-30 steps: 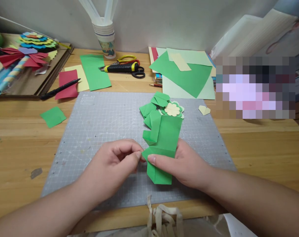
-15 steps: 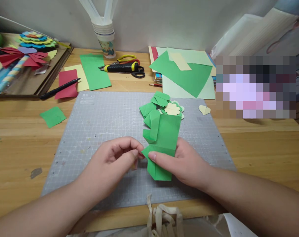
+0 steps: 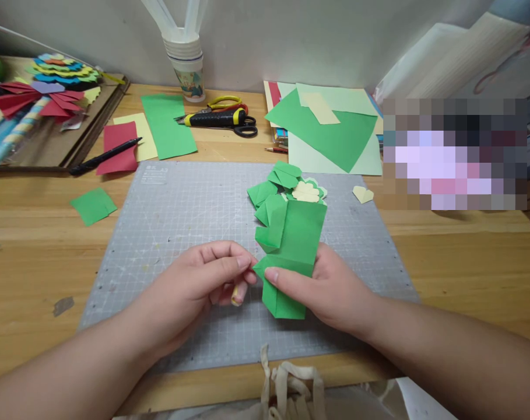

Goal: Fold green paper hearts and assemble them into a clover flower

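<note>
My right hand (image 3: 334, 289) grips a folded green paper (image 3: 304, 233), its thumb lying across the front and its fingers behind. The paper is a long strip with a pointed flap at its left edge and a folded-over part higher up. Fingers curled, my left hand (image 3: 207, 277) pinches at the tip of that pointed flap. One lower fingertip of this hand shows a yellowish mark. Just beyond the strip lie several small folded green pieces (image 3: 262, 195) and a flower-shaped cutout (image 3: 306, 191) of cream and green paper, partly covered by the strip.
A grey cutting mat (image 3: 160, 233) lies under my hands. Behind it are scissors and a craft knife (image 3: 214, 119), paper cups (image 3: 188, 70) and green sheets (image 3: 334, 128). A cream paper heart (image 3: 363, 194) lies right, a green square (image 3: 93, 206) left. Cardboard (image 3: 59, 140) holds paper flowers.
The green strip has shifted slightly right and tilted a little. My left hand's lower fingers have opened out somewhat, and its thumb and forefinger have moved up beside the pointed flap.
</note>
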### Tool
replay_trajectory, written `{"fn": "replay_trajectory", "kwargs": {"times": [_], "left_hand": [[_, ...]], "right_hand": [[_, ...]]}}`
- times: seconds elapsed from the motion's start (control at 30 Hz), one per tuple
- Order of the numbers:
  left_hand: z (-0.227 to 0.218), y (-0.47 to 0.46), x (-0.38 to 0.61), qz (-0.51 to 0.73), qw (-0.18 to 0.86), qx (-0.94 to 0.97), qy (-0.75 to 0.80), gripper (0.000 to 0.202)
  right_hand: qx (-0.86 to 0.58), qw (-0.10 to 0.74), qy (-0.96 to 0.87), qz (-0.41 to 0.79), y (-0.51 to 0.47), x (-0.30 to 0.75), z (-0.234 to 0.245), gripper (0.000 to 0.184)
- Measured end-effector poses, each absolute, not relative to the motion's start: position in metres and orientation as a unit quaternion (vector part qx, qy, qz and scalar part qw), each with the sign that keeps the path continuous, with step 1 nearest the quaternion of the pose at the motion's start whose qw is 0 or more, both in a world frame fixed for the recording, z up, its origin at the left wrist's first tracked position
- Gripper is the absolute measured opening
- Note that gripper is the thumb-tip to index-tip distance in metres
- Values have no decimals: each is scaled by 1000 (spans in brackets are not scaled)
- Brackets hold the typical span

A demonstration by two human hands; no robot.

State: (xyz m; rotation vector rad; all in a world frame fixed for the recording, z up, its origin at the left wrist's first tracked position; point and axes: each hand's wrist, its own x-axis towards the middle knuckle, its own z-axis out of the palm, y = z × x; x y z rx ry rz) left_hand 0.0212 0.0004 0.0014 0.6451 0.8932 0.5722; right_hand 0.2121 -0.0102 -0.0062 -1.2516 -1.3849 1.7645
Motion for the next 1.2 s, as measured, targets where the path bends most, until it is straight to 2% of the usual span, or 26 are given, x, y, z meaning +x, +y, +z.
{"fn": "replay_trajectory", "kwargs": {"times": [0.53, 0.73, 0.97, 1.07, 1.2], "left_hand": [[3, 0, 20, 263, 834, 254, 413, 10], [3, 0, 20, 254, 834, 266, 411, 19], [3, 0, 21, 256, 826, 282, 416, 12], [3, 0, 22, 262, 793, 336, 436, 16], [5, -2, 23, 282, 687, 461, 487, 17]], "right_hand": [[-470, 282, -523, 653, -9, 212, -4, 21], [-468, 281, -534, 646, -10, 213, -6, 19], [-471, 288, -530, 644, -10, 212, -5, 16], [-466, 283, -518, 659, -11, 212, -5, 19], [-464, 276, -516, 666, -11, 211, -4, 21]]}}
